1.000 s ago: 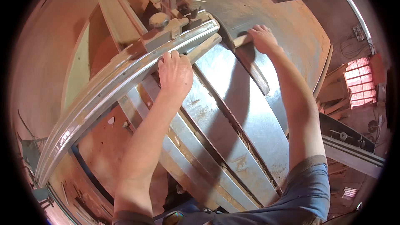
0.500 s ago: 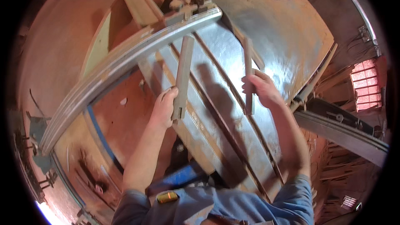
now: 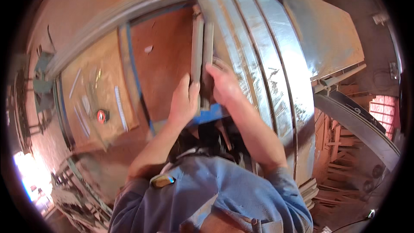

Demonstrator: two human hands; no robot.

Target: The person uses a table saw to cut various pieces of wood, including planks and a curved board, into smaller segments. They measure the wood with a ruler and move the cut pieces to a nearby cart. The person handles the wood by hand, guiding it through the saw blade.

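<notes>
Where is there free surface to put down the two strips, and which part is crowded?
Free: brown board between blue edge line and strips; bare metal sheet to the right. Crowded: left panel with small tools and red round object.

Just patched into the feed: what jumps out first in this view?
Dead centre, the left hand and right hand grip two grey strips side by side, pointing away. Right of them lie shiny metal sheets; to the left, a small red round object sits on the brown board.

Warm, dim light, motion blur throughout, glare at the lower left, and fisheye bending toward black rims.
</notes>
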